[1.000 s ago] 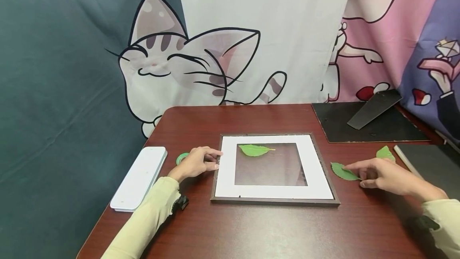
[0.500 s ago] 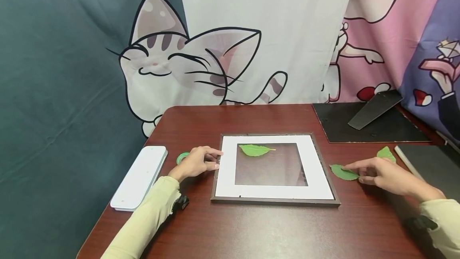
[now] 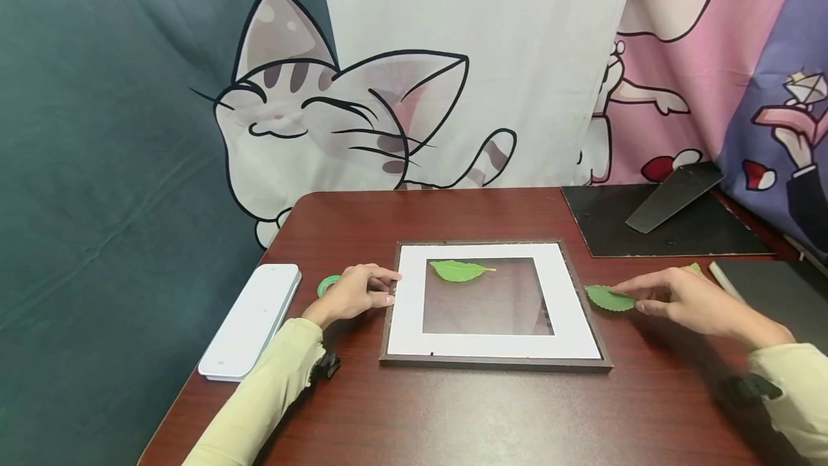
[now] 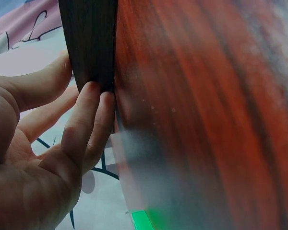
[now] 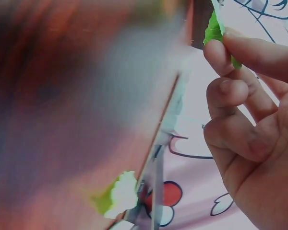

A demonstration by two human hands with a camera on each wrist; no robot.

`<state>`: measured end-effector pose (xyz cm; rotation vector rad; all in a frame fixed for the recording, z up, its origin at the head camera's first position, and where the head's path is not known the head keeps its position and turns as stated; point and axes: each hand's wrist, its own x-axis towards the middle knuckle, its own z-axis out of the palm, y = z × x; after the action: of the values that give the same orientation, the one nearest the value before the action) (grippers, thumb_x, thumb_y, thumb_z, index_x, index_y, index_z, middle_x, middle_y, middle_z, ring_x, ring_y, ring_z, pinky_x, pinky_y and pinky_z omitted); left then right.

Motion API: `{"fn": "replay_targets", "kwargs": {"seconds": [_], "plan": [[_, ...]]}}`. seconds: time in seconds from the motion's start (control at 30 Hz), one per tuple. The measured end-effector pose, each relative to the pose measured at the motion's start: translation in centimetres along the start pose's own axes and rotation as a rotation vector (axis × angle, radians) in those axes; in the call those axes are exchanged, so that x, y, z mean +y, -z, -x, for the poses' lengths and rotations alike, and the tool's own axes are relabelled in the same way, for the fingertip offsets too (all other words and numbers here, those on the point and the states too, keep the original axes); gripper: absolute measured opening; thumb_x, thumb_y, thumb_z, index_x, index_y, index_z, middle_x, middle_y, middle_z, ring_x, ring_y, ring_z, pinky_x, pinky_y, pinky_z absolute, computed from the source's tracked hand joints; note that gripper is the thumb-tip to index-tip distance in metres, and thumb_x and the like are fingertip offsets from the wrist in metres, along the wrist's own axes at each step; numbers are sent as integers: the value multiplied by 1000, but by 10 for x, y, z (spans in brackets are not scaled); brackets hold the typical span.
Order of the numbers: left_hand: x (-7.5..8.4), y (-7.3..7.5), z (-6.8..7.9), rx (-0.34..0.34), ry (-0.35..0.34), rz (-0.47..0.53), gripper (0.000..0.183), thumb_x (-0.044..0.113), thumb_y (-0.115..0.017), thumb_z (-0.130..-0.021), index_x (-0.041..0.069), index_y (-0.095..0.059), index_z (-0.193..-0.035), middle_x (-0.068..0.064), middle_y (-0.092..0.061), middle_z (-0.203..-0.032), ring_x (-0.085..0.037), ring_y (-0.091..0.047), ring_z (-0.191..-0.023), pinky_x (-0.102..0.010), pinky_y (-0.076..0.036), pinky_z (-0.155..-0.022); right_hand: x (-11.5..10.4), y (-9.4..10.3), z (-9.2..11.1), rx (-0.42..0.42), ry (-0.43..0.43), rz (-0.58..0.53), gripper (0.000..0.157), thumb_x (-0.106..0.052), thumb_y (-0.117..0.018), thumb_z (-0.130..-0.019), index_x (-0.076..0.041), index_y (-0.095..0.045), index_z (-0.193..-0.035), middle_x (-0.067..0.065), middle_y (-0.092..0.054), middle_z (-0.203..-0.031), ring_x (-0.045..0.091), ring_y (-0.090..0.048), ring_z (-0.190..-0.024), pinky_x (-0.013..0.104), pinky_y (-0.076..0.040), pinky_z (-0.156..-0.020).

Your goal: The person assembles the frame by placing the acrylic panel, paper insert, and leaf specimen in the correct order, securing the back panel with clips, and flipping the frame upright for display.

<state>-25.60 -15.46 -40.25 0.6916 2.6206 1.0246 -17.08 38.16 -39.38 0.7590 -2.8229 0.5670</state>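
A picture frame (image 3: pixel 491 362) with a white mat (image 3: pixel 404 308) and a clear middle lies flat on the table. One green leaf (image 3: pixel 458 270) sits near the top of the mat's opening, its stem pointing right. My left hand (image 3: pixel 352 295) rests at the frame's left edge; in the left wrist view its fairly straight fingers touch the dark side. Beyond the frame's right edge, my right hand (image 3: pixel 688 304) pinches a second leaf (image 3: pixel 609 298) between thumb and index finger, raised off the table in the right wrist view. A third leaf (image 5: pixel 116 196) is mostly hidden behind that hand in the head view.
A white, flat case (image 3: pixel 251 322) lies at the table's left edge. Green tape (image 3: pixel 326 284) is partly behind my left hand. At the back right is a black backing board (image 3: pixel 601 218) with a stand leg (image 3: pixel 673 200). A dark panel (image 3: pixel 785 300) lies at the right.
My right hand has lifted the second leaf off the table and moved it slightly left and away, closer to the frame. My left hand and the frame have stayed put.
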Motion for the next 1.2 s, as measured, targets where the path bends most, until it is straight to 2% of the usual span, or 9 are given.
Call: {"fn": "replay_targets", "kwargs": {"seconds": [0.1, 0.23, 0.43, 0.57, 0.67, 0.9, 1.07, 1.13, 1.2], "plan": [[0, 0, -1, 1, 1, 1, 41, 9, -76, -89, 12, -69, -129, -10, -70, -118, -23, -69, -110, -31, -57, -85, -5, 5, -5, 18, -20, 25, 38, -5, -82, -77, -22, -77, -111, -9, -75, -96, -10, -42, -68, 16, -35, -59], [-1, -1, -1, 2, -3, -7, 41, 9, -76, -88, 12, -69, -129, -9, -70, -119, -22, -69, -109, -29, -56, -84, -12, 11, -15, 44, -32, 39, 38, -4, -82, -77, -24, -78, -109, -7, -75, -96, -9, -43, -69, 17, -35, -60], [-1, 0, 0, 6, -4, -16, 41, 9, -76, -88, 12, -69, -129, -10, -70, -119, -24, -69, -110, -30, -56, -86, -26, 14, -34, 28, -47, -29, 35, -6, -79, -81, -24, -78, -111, -8, -75, -96, -8, -43, -63, 18, -38, -58], [-2, 0, -1, 6, -7, -16, 41, 9, -76, -88, 11, -69, -128, -10, -70, -118, -23, -70, -109, -30, -56, -85, -35, 10, -51, -8, -39, -76, 35, -3, -77, -82, -22, -78, -111, -6, -77, -97, -7, -49, -65, 19, -42, -59], [-2, -1, -1, 6, -1, -8, 41, 9, -76, -88, 12, -69, -128, -10, -70, -118, -22, -70, -109, -30, -56, -85, -42, 5, -66, -40, -21, -101, 35, -1, -76, -83, -22, -78, -111, -7, -77, -96, -6, -47, -61, 19, -41, -57], [-1, -1, 1, 7, 12, -1, 42, 9, -76, -88, 13, -69, -129, -9, -70, -118, -23, -69, -110, -32, -57, -86, -67, -11, -103, -140, 51, -157, 36, 5, -69, -86, -21, -78, -110, -3, -70, -76, -1, -43, -55, 20, -40, -52], [-1, 0, 1, 4, -2, -7, 41, 8, -76, -88, 12, -69, -129, -10, -70, -117, -24, -70, -110, -33, -57, -85, -87, -22, -126, -201, 114, -169, 36, 5, -69, -87, -18, -78, -112, -1, -77, -93, -1, -43, -56, 19, -40, -54], [-1, 0, 1, 4, -5, -9, 41, 8, -75, -89, 11, -68, -129, -10, -71, -117, -24, -70, -110, -33, -58, -85, -94, -28, -132, -230, 122, -176, 35, 5, -68, -88, -17, -78, -113, -4, -74, -85, -2, -38, -55, 18, -37, -54], [0, 0, 0, 3, -1, -6, 42, 8, -76, -89, 11, -68, -129, -10, -71, -118, -24, -69, -111, -33, -58, -86, -101, -33, -138, -256, 132, -189, 35, 5, -66, -88, -16, -78, -114, -7, -64, -71, -2, -32, -54, 18, -33, -53]]}}
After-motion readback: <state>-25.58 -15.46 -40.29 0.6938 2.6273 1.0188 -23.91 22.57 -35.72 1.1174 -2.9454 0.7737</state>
